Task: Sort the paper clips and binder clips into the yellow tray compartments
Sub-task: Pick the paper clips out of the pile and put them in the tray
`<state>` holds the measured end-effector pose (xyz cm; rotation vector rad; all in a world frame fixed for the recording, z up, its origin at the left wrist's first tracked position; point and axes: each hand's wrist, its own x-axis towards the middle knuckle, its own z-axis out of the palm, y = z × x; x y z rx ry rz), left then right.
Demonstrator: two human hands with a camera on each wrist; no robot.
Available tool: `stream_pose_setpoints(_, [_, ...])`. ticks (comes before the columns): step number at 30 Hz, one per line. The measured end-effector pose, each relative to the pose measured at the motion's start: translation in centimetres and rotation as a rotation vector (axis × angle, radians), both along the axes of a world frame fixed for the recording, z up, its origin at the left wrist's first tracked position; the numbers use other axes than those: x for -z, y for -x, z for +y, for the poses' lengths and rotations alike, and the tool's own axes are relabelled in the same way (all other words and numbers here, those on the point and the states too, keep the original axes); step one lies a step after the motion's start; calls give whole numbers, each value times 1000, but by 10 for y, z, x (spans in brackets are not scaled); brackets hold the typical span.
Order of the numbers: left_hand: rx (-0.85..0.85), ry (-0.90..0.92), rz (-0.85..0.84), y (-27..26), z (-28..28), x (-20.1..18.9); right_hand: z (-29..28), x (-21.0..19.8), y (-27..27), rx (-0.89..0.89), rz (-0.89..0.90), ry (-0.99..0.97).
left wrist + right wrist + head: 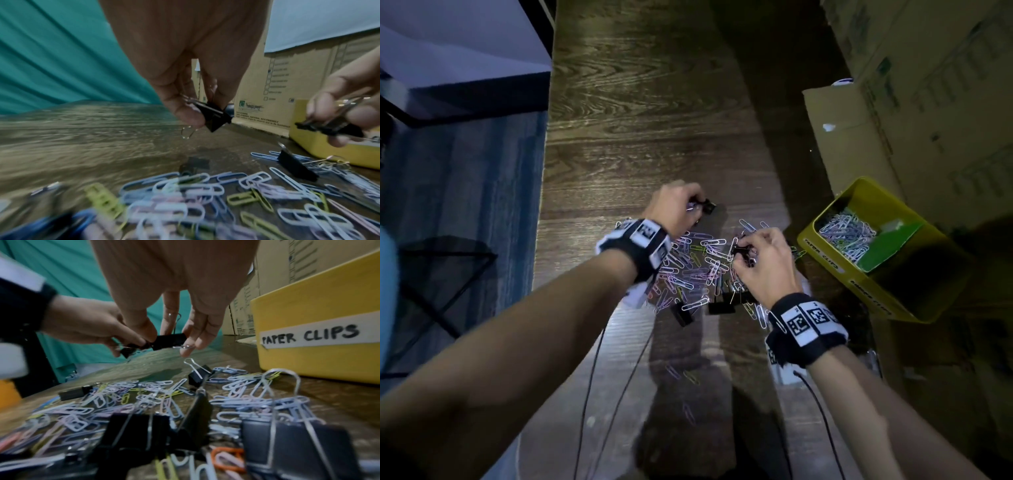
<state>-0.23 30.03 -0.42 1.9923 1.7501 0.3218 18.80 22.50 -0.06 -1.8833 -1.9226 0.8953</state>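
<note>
A heap of pastel paper clips lies mid-table with several black binder clips mixed in at its near edge. My left hand is raised beyond the heap and pinches a small black binder clip. Above the heap's right side, my right hand holds another black binder clip by its body and wire handle. The yellow tray stands to the right. Its far compartment, labelled PAPER CLIPS, holds paper clips. The near compartment is in shadow.
Cardboard boxes stand behind and beside the tray on the right. The table's left edge drops to blue carpet. A few stray paper clips and two thin cables lie on the near part of the table.
</note>
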Motion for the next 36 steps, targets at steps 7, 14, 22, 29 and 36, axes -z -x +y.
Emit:
stream_pose_setpoints(7, [152, 200, 48, -39, 40, 26, 6, 8, -15, -15, -190, 122])
stream_pose_setpoints(14, [114, 69, -127, 25, 16, 10, 0, 19, -22, -2, -225, 165])
stream_pose_setpoints(22, [-1, 200, 102, 114, -46, 22, -30, 10, 16, -81, -227, -167])
stream_pose_setpoints(29, [8, 92, 138, 102, -73, 46, -66, 33, 64, -638, -260, 34])
stream_pose_setpoints(36, [-27, -119, 10, 106, -62, 32, -69, 37, 64, -673, -243, -15])
